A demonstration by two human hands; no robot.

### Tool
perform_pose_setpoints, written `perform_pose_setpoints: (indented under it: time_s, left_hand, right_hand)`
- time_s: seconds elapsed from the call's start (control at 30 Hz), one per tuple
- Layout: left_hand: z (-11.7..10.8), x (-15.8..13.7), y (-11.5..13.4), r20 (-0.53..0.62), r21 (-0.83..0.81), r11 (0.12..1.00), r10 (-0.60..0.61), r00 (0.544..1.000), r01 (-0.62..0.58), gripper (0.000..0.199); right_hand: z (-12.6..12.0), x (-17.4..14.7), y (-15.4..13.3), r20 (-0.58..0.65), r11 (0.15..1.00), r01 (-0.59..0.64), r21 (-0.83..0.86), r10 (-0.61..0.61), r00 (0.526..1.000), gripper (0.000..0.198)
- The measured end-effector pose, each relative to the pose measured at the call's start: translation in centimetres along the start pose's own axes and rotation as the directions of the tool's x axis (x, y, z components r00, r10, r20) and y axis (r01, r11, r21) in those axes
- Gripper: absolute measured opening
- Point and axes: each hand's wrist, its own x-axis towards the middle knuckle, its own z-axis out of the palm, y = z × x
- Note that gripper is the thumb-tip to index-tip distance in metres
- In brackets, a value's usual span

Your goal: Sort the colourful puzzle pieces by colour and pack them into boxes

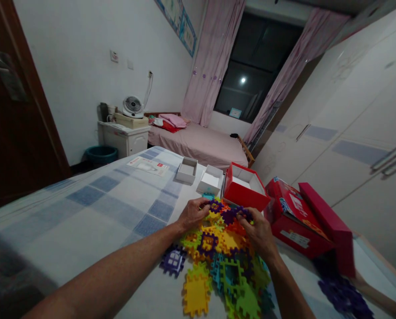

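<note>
A heap of colourful plastic interlocking tiles (229, 239) with notched edges lies on the bed cover. At its far side my left hand (195, 212) pinches a purple window tile (215, 206) between thumb and fingers. My right hand (259, 228) is closed on another purple tile (229, 216), its fingers hiding part of it. I cannot tell whether these two tiles are joined. Nearer to me lie a yellow tile (197, 294), a light green tile (247, 302) and, at the left, a dark purple window tile (173, 260).
Beyond the heap stand a small grey box (187, 170), a white box (202, 188) and an open red box (239, 195). A larger red carton (297, 217) is at the right. Purple pieces (346, 297) lie at lower right. A flat printed sheet (147, 166) rests on the checked cover (118, 204).
</note>
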Motion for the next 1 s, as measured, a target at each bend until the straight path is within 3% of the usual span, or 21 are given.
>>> perform_pose_setpoints:
  time_s: [0.1, 0.33, 0.57, 0.73, 0.87, 1.0]
  left_hand:
    - [0.1, 0.0, -0.1, 0.011, -0.003, 1.0, -0.015, 1.0, 0.015, 0.026]
    - [0.2, 0.1, -1.0, 0.008, -0.027, 0.999, -0.041, 0.999, 0.041, 0.027]
    - [0.2, 0.0, -1.0, 0.013, -0.053, 0.998, -0.042, 0.999, 0.043, 0.025]
    - [0.2, 0.0, -1.1, 0.023, -0.074, 0.996, -0.039, 0.999, 0.041, 0.025]
    - [0.2, 0.0, -1.4, 0.027, -0.09, 0.995, -0.03, 0.999, 0.032, 0.025]
    - [0.3, -0.1, -1.1, 0.037, -0.11, 0.994, 0.0, 0.999, 0.004, 0.025]
  right_hand:
    - [0.2, 0.3, 0.6, -0.056, 0.996, 0.046, -0.072, -0.05, 0.997, 0.032]
    - [2.1, 0.1, 1.0, 0.158, 0.989, 0.12, -0.082, -0.106, 0.982, 0.033]
    - [3.4, -0.2, 0.9, 0.108, 0.959, 0.085, -0.269, -0.058, 0.993, 0.025]
    - [2.8, -0.4, 0.7, 0.097, 0.986, 0.042, -0.16, -0.027, 0.995, 0.04]
    - [1.9, -0.4, 0.4, 0.15, 0.983, 0.077, -0.164, -0.052, 0.987, 0.017]
    - [1.5, -0.6, -1.3, 0.135, 0.99, 0.137, 0.026, -0.139, 0.981, 0.02]
